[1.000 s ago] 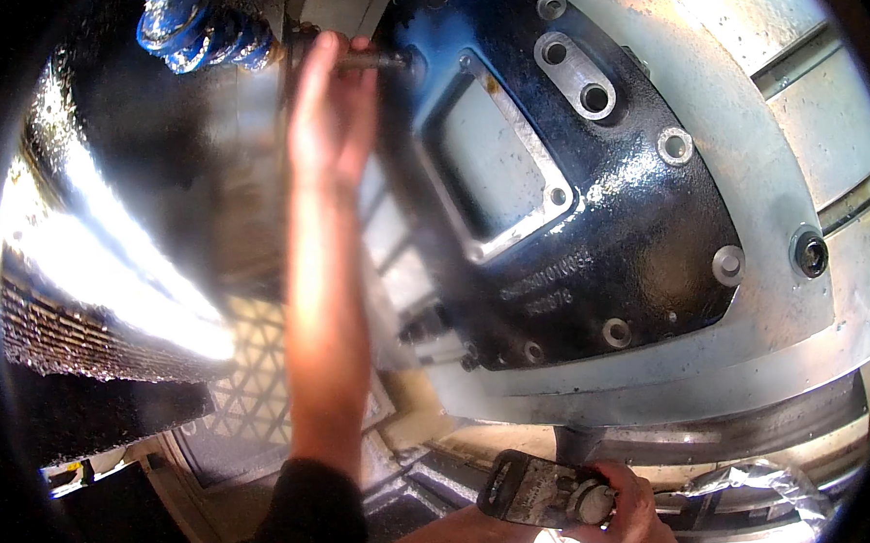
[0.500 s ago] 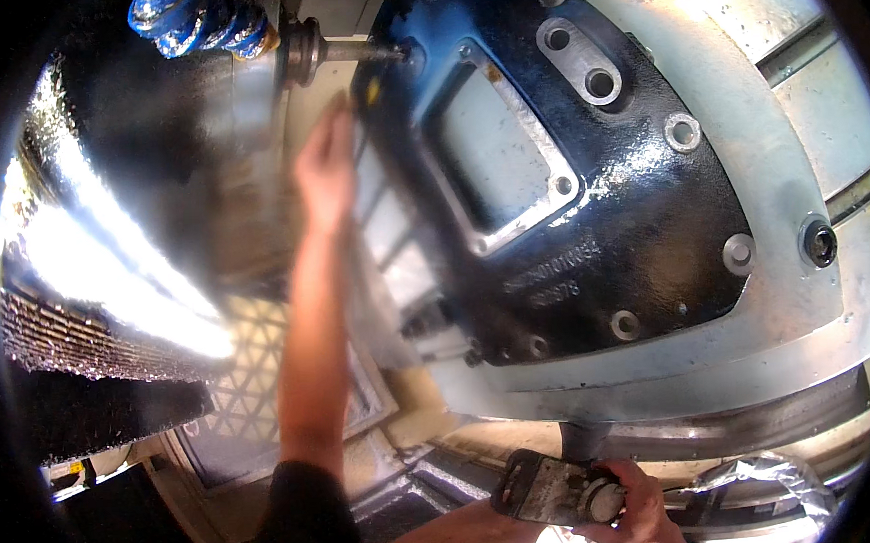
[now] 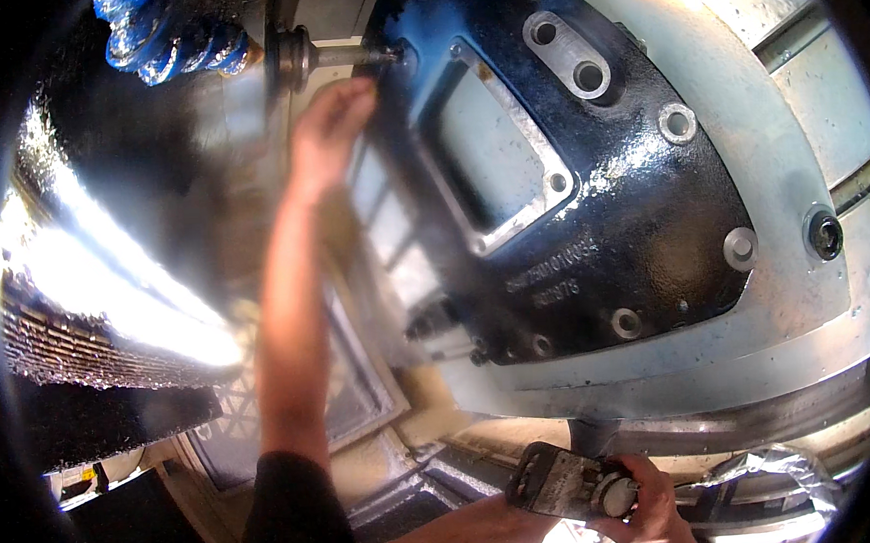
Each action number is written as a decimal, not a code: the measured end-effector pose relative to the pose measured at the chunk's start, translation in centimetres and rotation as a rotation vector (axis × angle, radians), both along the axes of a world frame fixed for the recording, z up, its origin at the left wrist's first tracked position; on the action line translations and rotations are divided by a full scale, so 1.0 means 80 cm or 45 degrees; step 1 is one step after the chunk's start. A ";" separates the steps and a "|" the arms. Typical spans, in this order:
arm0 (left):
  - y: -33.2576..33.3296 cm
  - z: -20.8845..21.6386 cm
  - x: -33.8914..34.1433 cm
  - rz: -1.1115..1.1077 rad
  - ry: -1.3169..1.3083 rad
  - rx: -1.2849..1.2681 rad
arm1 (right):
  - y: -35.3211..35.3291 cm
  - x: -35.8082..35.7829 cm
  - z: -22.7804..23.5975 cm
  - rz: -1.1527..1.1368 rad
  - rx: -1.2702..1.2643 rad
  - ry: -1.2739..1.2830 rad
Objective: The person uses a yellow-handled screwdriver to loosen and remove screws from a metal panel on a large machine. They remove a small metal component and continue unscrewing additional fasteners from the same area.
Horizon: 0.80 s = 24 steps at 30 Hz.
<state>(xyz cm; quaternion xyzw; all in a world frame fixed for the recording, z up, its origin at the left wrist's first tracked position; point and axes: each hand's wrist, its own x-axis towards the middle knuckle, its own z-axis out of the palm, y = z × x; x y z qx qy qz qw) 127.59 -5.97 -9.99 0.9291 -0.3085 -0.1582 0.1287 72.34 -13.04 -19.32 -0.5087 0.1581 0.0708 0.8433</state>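
My left hand (image 3: 327, 131) is raised at the left edge of a large dark blue-black metal casting (image 3: 636, 204), just below a steel tool shank (image 3: 353, 55) that meets the casting. Its fingers curl together, slightly blurred; anything between them is too small to make out. At the bottom, my right hand (image 3: 654, 509) grips a worn grey and black handheld control box (image 3: 551, 480), its fingers around the round dial (image 3: 617, 496) at one end. The casting has a rectangular window and several bored holes, and it rests against a pale round metal plate (image 3: 796, 324).
A thick blue coiled hose (image 3: 178, 50) hangs at the upper left. Below it stand a bright, glaring metal surface (image 3: 115, 285) and a dark ribbed edge. A framed panel with a triangle pattern (image 3: 363, 401) lies behind my left forearm. Crumpled foil-like wrapping (image 3: 774, 470) is at lower right.
My left hand has moved slightly right, toward the casting, and its fingers have curled in. The control box in my right hand has shifted a little to the right.
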 end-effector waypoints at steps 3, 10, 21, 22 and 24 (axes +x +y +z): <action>-0.001 -0.001 0.009 -0.045 -0.010 0.059 | -0.001 0.004 0.002 -0.033 0.010 0.023; -0.006 0.000 0.015 -0.145 -0.019 0.130 | -0.005 0.003 -0.001 0.030 0.022 0.024; -0.016 0.005 0.004 -0.146 -0.117 0.228 | -0.009 -0.031 0.002 -0.028 -0.014 0.083; -0.018 0.006 0.001 -0.143 -0.106 0.206 | -0.013 -0.034 0.005 -0.016 0.030 0.118; -0.014 0.003 0.001 -0.172 -0.116 0.176 | -0.018 -0.033 0.012 0.002 0.119 0.185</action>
